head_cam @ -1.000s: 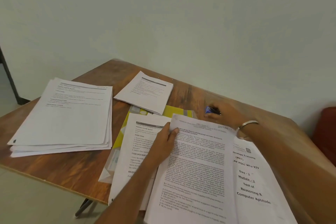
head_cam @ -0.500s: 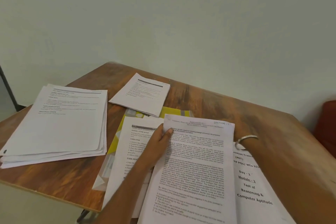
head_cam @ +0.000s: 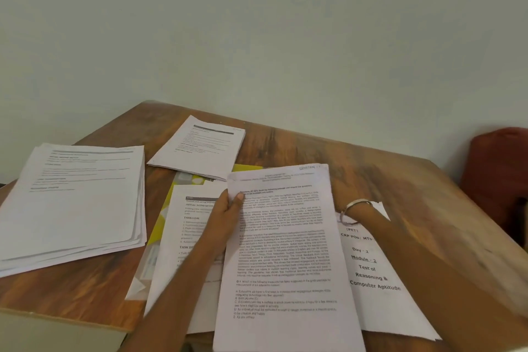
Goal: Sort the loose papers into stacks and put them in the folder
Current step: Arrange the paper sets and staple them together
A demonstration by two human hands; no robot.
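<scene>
My left hand (head_cam: 228,216) grips the left edge of a sheet of dense printed text (head_cam: 285,254), raised a little over the table's near middle. My right hand is hidden behind that sheet; only its wrist with a metal bangle (head_cam: 355,208) shows. Under the left forearm lies a sheet with task headings (head_cam: 188,226). It rests on a yellow-green folder (head_cam: 164,223). A cover page reading "Test of Reasoning & Computer Aptitude" (head_cam: 371,274) lies to the right. A thick paper stack (head_cam: 80,203) sits at the left and a smaller stack (head_cam: 200,148) farther back.
The wooden table (head_cam: 400,186) meets a plain wall at the back. Its front-left edge (head_cam: 57,314) runs close to me. A dark red seat (head_cam: 498,180) stands off the table's right side.
My right hand, which held a small blue thing at the far side of the papers, has drawn back behind the printed sheet. The left hand keeps its grip on the sheet's edge.
</scene>
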